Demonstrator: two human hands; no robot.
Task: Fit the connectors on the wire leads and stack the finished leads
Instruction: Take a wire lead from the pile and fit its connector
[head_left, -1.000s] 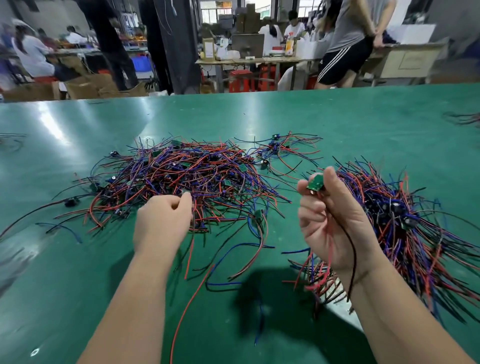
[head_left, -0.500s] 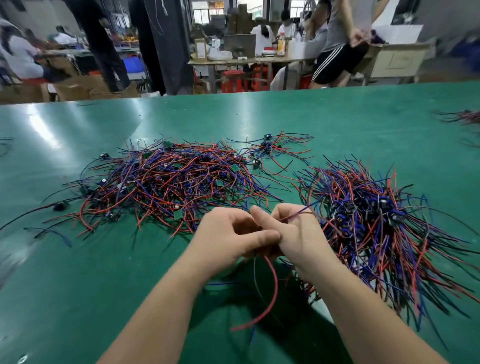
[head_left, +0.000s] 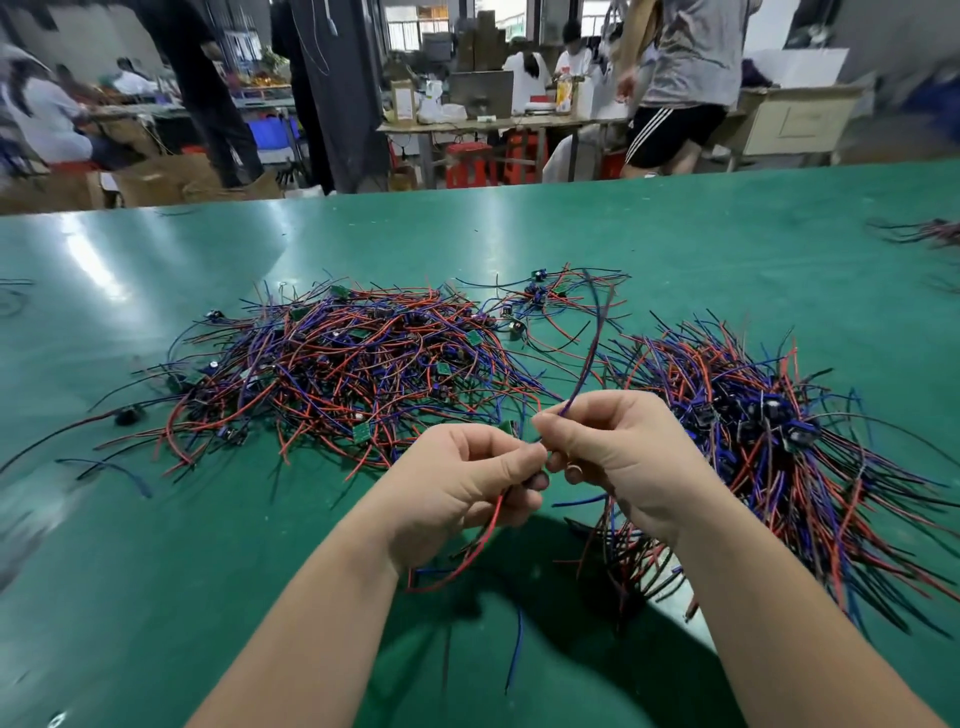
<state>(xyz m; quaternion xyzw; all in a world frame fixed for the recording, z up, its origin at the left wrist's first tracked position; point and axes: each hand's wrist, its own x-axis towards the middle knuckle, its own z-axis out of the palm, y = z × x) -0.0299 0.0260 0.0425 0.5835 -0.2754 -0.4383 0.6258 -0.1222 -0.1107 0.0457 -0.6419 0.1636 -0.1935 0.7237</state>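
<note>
Midair, lead (head_left: 596, 338) between left grip (head_left: 457, 478), right grip (head_left: 623, 457)

Bright overhead glare streaks the green table (head_left: 727, 249) at upper left; frame edges smear and bend, and a dark shadow pools at lower centre.

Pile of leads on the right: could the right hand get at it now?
Probably yes: the pile lies right beside the right hand, nothing between them, though that hand is pinching a blue lead.

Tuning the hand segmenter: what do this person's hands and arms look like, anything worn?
Both bare: left hand and right hand carry no gloves or visible rings. The left forearm and right forearm show no sleeves, watch or wristband.
</note>
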